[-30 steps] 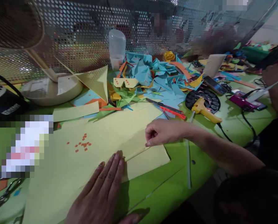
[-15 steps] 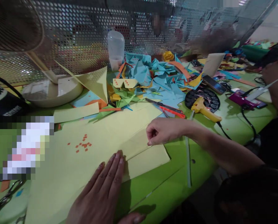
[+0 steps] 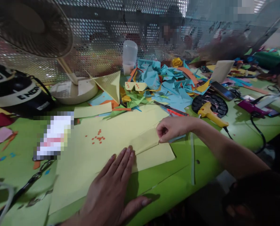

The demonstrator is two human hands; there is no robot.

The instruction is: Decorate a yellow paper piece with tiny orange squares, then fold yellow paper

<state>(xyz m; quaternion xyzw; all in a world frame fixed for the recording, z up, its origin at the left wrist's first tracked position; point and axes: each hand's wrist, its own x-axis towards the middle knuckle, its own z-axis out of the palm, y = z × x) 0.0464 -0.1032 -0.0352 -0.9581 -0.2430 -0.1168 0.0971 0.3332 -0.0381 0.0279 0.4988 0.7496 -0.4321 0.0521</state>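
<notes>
A large pale yellow paper sheet point(image 3: 76, 166) lies on the green table, with several tiny orange squares point(image 3: 98, 138) scattered on it. My left hand point(image 3: 113, 179) rests palm down across the sheet's front edge, fingers stretched out and thumb apart. To its right, my right hand point(image 3: 169, 128) is closed in a pinch on the end of a yellow paper flap point(image 3: 145, 141). Another yellow paper layer point(image 3: 154, 155) shows below that flap. Behind my right hand lies a red and black cutter point(image 3: 177, 112), partly hidden.
Blue, green and orange paper pieces point(image 3: 163, 78) pile up behind. A fan point(image 3: 75, 91) and a black bag point(image 3: 24, 94) stand at the left. A yellow glue gun point(image 3: 211, 115), black round tray point(image 3: 196, 103) and phone point(image 3: 223, 91) lie right.
The view has shifted left, so the scene sits farther right and more of the bag and fan shows. Both hands keep nearly the same pose on the paper.
</notes>
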